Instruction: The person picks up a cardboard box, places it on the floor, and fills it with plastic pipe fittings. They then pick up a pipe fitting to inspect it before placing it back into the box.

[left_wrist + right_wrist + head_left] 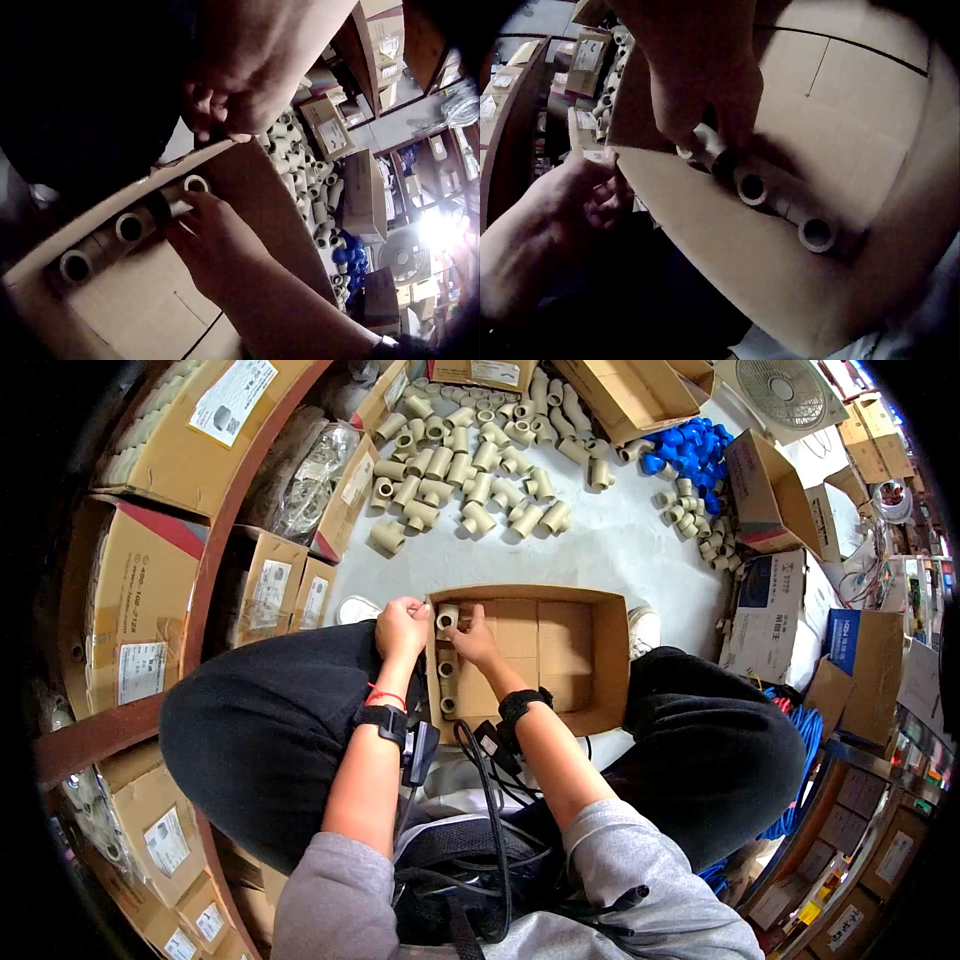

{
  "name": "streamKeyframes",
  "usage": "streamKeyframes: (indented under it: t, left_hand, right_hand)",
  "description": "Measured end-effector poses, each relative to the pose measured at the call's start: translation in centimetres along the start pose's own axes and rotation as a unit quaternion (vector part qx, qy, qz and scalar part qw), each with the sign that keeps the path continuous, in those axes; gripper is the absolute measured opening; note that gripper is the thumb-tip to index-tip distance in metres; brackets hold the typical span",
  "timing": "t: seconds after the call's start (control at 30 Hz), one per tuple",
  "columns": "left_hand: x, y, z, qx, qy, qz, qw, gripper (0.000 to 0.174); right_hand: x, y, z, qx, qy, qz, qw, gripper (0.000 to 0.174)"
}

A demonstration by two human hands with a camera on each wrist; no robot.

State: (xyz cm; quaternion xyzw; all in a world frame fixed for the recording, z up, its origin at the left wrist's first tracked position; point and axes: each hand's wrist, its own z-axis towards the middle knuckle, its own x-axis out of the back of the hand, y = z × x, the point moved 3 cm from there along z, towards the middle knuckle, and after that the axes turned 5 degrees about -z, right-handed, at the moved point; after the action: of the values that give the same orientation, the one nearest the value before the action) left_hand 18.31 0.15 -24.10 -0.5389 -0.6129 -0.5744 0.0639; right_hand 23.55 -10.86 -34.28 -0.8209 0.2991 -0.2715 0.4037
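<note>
An open cardboard box (598, 635) stands between the person's legs. Along its left wall lies a row of beige pipe tees (816, 234), their round mouths facing up. Reaching inside, the right hand (475, 640) pinches a pipe tee (707, 140) at the far end of that row, thumb and fingers on either side of it. The left hand (403, 628) grips the box's far left corner, fingers curled outside and a fingertip at the rim. In the left wrist view, the right hand (225, 244) partly hides the tee it holds.
Many loose beige tees (480, 488) lie on the grey floor ahead, with a pile of blue fittings (690, 452) to their right. Shelves with cartons (150, 610) run along the left. More boxes (775, 615) and a fan (782, 395) stand at the right.
</note>
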Motion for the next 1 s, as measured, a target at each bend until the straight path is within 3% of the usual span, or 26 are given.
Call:
streamKeyframes:
  t: [0.1,0.2,0.4,0.5,0.6,0.9,1.0]
  left_hand:
    - [0.1,0.3,-0.1,0.008,0.003,0.002,1.0,0.017]
    - [0.2,0.2,-0.1,-0.002,0.004,0.003,1.0,0.017]
    - [0.2,0.1,0.0,0.001,-0.004,-0.014,1.0,0.015]
    - [0.1,0.1,-0.1,-0.002,-0.007,-0.015,1.0,0.014]
    - [0.1,0.0,0.0,-0.004,-0.005,-0.017,1.0,0.013]
    - [0.0,0.0,0.0,0.005,-0.004,-0.01,1.0,0.015]
    - [-0.1,0.0,0.0,0.0,-0.005,-0.012,1.0,0.015]
  right_hand:
    - [0.1,-1.3,-1.0,0.037,0.02,-0.076,0.996,0.043]
    - [0.2,-1.9,-1.5,0.045,0.031,-0.055,0.997,0.048]
    - [-0.2,-0.7,-1.2,-0.005,-0.045,-0.056,0.997,0.051]
    - [-0.1,0.3,-0.9,0.13,0.048,-0.211,0.968,0.046]
    - [-0.2,1.1,-0.7,0.08,-0.001,-0.076,0.994,0.049]
    - [0.4,-0.1,-0.6,0.1,-0.059,-0.033,0.993,0.049]
    - [0.8,-0.3,-0.4,0.11,-0.087,-0.084,0.987,0.049]
